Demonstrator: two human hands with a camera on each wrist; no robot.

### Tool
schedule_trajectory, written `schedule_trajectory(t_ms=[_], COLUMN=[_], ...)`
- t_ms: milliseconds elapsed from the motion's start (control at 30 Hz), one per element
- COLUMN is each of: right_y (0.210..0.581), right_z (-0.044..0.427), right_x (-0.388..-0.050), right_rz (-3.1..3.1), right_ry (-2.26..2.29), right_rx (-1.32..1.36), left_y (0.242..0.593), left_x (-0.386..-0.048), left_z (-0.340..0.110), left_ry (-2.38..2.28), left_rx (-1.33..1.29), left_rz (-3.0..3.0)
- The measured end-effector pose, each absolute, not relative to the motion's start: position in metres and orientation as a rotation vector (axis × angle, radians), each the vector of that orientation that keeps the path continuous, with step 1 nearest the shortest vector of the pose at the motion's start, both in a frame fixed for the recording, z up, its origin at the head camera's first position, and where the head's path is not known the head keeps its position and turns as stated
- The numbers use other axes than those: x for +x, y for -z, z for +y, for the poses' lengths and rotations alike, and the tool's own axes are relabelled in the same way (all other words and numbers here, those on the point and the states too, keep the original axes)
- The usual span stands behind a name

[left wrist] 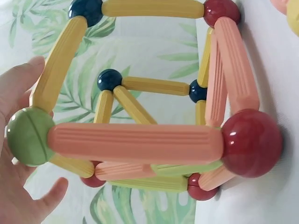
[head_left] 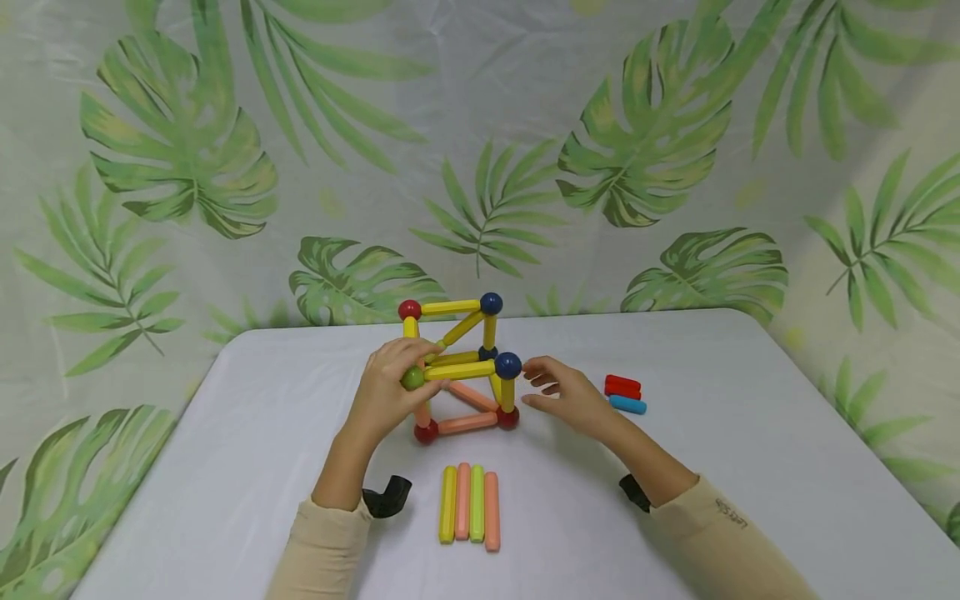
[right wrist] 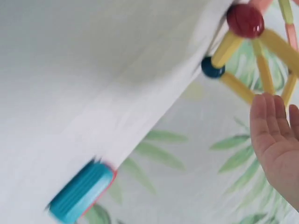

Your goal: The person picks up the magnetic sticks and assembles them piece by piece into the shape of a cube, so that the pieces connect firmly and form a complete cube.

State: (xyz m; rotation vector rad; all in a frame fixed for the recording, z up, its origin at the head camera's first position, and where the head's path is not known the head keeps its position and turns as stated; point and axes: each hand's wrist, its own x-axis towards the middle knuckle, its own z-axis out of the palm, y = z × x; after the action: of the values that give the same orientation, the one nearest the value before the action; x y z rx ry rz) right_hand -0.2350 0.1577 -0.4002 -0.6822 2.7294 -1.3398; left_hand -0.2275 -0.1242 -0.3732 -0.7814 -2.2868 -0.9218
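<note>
A magnetic stick-and-ball frame stands on the table, with yellow, pink and light green sticks joined by red, blue and green balls. At its near left upper corner, my left hand holds the green ball, fingers and thumb on either side. The same green ball shows in the left wrist view, partly hiding that hand. My right hand is just right of the upper blue ball, fingers relaxed and holding nothing. In the right wrist view its palm shows, fingers extended.
Loose yellow, pink and light green sticks lie side by side in front of the frame. Short red sticks and a short blue stick lie to the right. A leaf-patterned cloth hangs behind the white table.
</note>
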Motion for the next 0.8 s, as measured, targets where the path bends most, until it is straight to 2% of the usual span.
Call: schedule_trajectory(t_ms=[167, 333, 533, 800], right_y=[0.397, 0.405, 0.417, 0.426], right_z=[0.203, 0.246, 0.269, 0.274], right_x=[-0.231, -0.226, -0.226, -0.231], right_rz=[2.849, 2.878, 2.849, 2.905], right_ry=[1.282, 1.169, 0.988, 0.776], right_rx=[-0.732, -0.616, -0.553, -0.411], left_y=[0.368, 0.378, 0.409, 0.436], left_x=[-0.218, -0.190, -0.159, -0.150], left_z=[-0.127, -0.130, -0.125, -0.117], left_ry=[0.889, 0.849, 0.896, 0.888], left_rx=[-0.718, -0.752, -0.733, -0.774], left_rz=[-2.077, -2.024, -2.603, -3.138])
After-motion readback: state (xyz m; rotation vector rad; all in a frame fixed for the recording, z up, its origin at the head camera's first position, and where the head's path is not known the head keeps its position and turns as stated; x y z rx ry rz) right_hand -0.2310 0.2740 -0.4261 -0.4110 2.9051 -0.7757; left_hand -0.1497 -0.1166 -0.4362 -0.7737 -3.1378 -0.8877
